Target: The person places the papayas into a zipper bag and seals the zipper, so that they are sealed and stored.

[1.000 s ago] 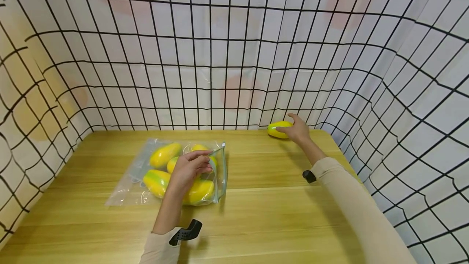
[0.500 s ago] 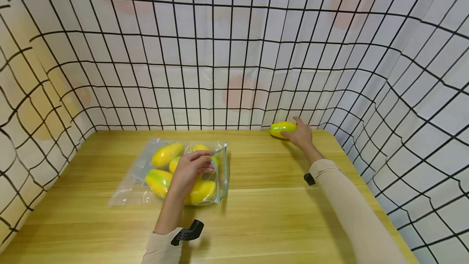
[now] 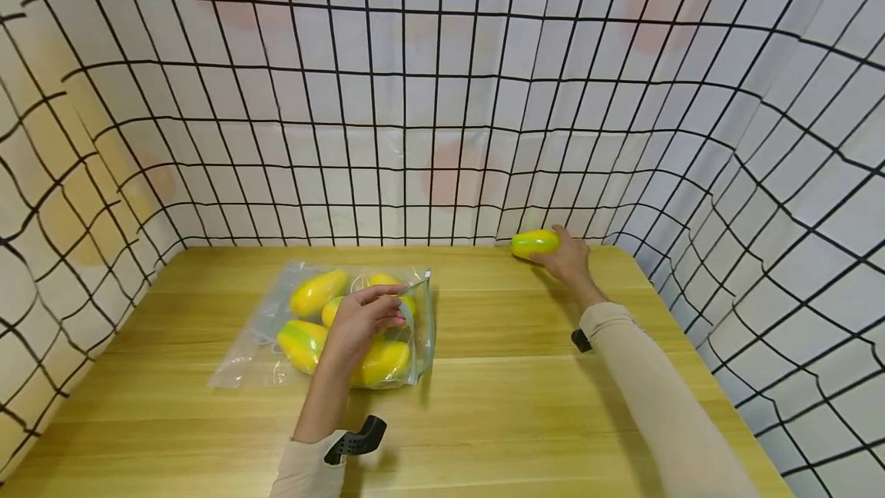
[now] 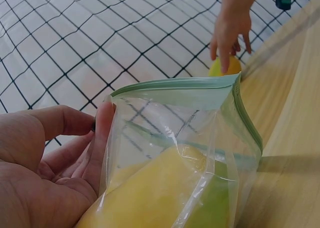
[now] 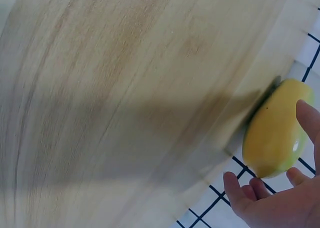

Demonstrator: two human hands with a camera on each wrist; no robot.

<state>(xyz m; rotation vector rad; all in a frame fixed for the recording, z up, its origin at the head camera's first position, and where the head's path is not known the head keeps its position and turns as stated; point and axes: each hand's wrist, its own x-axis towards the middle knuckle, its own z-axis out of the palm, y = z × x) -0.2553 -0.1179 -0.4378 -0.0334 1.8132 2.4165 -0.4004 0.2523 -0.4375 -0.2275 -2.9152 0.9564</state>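
A clear zip bag (image 3: 235, 367) lies on the table with several yellow-green mangoes (image 3: 320, 293) inside. My left hand (image 3: 356, 321) pinches the rim at the bag's mouth. In the left wrist view the green zip strip (image 4: 185, 88) stands apart from its opposite side, so the mouth gapes toward the right. A single mango (image 3: 532, 243) rests at the table's back edge, against the netting. Over its right end is my right hand (image 3: 568, 258), with thumb in front and fingers behind. The right wrist view shows these fingers (image 5: 237, 190) spread close about the mango, not curled tightly round it.
Black grid netting (image 3: 415, 144) with white sheeting behind it rises along the back and both sides of the wooden table (image 3: 484, 406). A dark wrist mount (image 3: 356, 440) sits on the left sleeve.
My right hand has lowered its fingers closer about the single mango. The left hand keeps its pinch on the bag. The whole head view has shifted slightly.
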